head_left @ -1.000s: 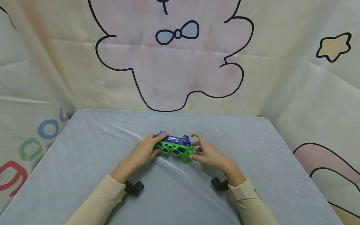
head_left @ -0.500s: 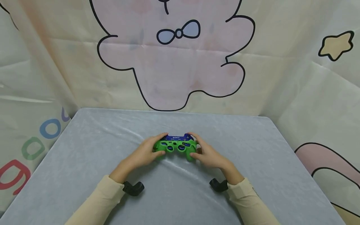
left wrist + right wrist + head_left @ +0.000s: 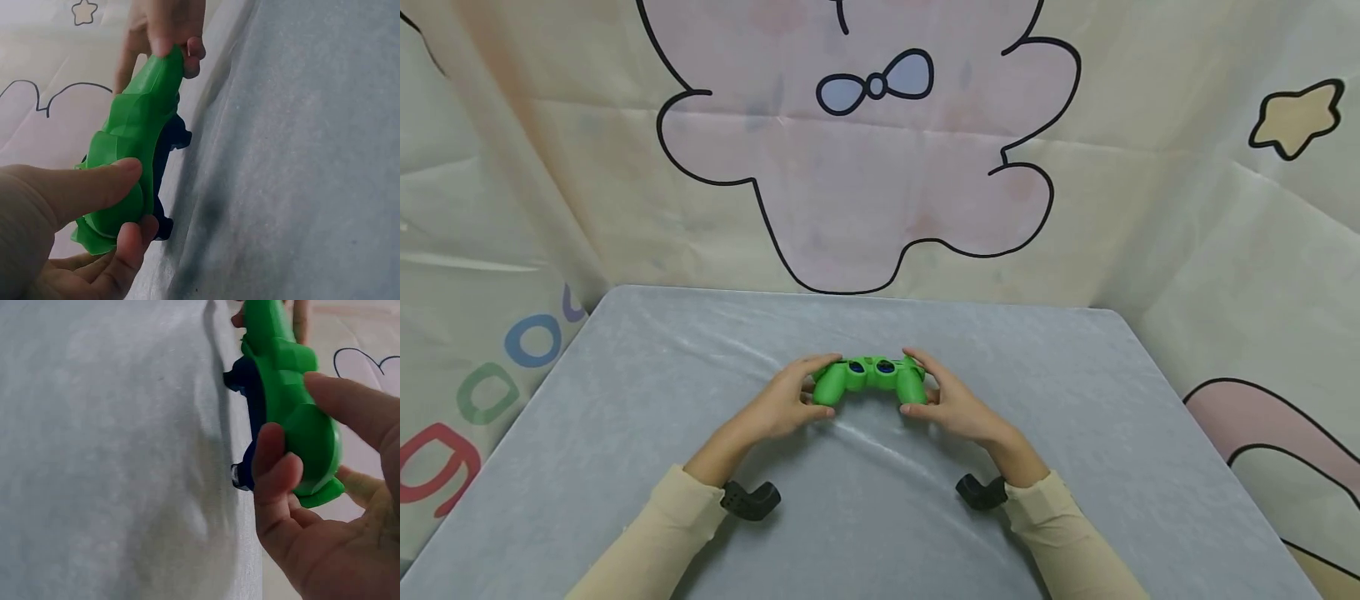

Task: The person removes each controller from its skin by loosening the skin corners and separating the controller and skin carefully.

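Note:
A blue game controller [image 3: 248, 381] sits inside a green silicone cover [image 3: 870, 372] and is held up between both hands. In the head view its two green grips point toward the person, and two dark thumbstick openings show near the top. My left hand [image 3: 790, 398] grips the left end, thumb on the near side, fingers curled behind. On the opposite end my right hand [image 3: 955, 402] holds the right grip in the same way. Both wrist views show the blue body and its shoulder buttons protruding on the side away from the cover's smooth face.
A grey cloth-covered table [image 3: 865, 517] lies beneath the hands. Behind it hangs a printed fabric backdrop [image 3: 880, 192], with more printed cloth at both sides. Black wrist-camera mounts [image 3: 751, 500] stick out from the cuffs on both wrists.
The right hand has come from loosely touching the controller to gripping its right end. The controller has levelled and tilted, so the blue upper part with lettering has turned out of sight.

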Demonstrator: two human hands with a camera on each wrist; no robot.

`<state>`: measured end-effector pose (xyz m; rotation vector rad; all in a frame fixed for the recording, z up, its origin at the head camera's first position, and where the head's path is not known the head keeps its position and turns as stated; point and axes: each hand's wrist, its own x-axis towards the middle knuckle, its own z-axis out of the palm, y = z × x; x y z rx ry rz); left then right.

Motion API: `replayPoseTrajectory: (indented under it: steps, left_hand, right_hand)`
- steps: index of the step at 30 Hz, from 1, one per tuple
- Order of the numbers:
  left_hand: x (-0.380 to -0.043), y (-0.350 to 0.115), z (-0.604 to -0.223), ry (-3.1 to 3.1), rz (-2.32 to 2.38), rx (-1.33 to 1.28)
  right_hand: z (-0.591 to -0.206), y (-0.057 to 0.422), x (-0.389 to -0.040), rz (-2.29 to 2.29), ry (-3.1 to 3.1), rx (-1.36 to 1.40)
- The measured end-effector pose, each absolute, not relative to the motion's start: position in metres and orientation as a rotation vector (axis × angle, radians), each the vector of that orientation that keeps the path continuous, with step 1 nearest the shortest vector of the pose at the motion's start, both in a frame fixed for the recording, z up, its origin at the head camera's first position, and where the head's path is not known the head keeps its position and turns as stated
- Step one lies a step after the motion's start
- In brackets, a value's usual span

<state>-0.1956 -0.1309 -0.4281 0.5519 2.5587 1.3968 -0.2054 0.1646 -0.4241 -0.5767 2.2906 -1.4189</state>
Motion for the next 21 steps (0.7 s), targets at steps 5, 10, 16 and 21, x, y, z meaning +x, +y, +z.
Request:
replayPoseTrajectory:
  steps: [5, 10, 16, 21]
  left_hand:
    - [-0.198, -0.132, -0.429, 2.498, 1.481, 0.404]
    - [-0.200, -0.134, -0.430, 2.361, 1.658, 0.318]
    - [-0.199, -0.133, -0.428, 2.151, 1.879, 0.187]
    - [-0.197, -0.126, -0.430, 2.138, 2.001, -0.043]
  right_hand:
    - [-0.427, 0.162, -0.207, -1.403, 2.338, -0.672]
    - [-0.430, 0.158, -0.208, -1.400, 2.414, -0.625]
    - [-0.431, 0.155, -0.207, -1.457, 2.422, -0.523]
    - [-0.432, 0.153, -0.206, -1.450, 2.420, -0.509]
